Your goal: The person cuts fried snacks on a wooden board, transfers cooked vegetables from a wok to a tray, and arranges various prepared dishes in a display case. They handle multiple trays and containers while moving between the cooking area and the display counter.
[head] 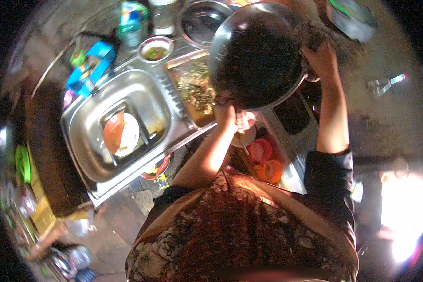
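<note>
A large dark wok [255,58] is tilted over the counter, its blackened face towards me. My left hand [227,118] grips its near left edge, with a pinkish cloth [246,121] bunched beside the fingers. At the far right rim, my right hand [319,60] holds the wok by its side; the exact grip is in shadow. Left of the wok, and partly hidden by it, lies a mass of cooked greens [195,86] on the steel drainboard [178,105]. A bowl with chopped green and red bits [155,52] stands behind the drainboard.
An orange-and-white dish [121,134] lies in the steel sink [91,148]. Behind are a blue caddy [100,56], a green bottle [133,24] and a dark round pan or lid [204,23]. Red [260,150] and orange [270,171] plastic containers sit below the wok.
</note>
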{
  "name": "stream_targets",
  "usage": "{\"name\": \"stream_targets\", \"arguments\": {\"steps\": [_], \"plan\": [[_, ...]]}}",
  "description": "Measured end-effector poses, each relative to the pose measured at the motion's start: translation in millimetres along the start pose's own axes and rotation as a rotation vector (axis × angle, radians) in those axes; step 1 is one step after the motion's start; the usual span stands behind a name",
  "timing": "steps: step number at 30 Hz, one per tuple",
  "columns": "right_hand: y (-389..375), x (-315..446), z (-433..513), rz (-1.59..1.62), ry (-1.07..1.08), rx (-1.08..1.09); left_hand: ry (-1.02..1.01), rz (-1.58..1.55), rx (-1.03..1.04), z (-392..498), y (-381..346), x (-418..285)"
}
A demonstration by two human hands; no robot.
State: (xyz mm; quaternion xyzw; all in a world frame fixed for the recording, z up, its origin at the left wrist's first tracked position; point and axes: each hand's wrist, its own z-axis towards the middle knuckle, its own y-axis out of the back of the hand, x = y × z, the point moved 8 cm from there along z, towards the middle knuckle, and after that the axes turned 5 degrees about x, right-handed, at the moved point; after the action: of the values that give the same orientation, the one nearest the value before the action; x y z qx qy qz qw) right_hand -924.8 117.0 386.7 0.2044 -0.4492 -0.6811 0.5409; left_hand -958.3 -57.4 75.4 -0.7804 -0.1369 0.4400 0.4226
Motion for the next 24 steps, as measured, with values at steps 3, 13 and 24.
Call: {"name": "stream_targets", "arguments": {"steps": [3, 13, 24], "plan": [[-25.9, -111.3, -64.5, 0.084, -0.237, -0.07, -0.377, 0.481, -0.026, 12.5, 7.2, -32.1], [-125.7, -287.1, -341.4, 0.416, -1.027, -0.409, -0.678, 1.152, 0.366, 62.4, -93.9, 37.6], [-111.5, -260.0, -380.7, 0.084, -1.115, -0.473, -0.059, 1.025, 0.408, 118.9, -88.6, 148.1]]}}
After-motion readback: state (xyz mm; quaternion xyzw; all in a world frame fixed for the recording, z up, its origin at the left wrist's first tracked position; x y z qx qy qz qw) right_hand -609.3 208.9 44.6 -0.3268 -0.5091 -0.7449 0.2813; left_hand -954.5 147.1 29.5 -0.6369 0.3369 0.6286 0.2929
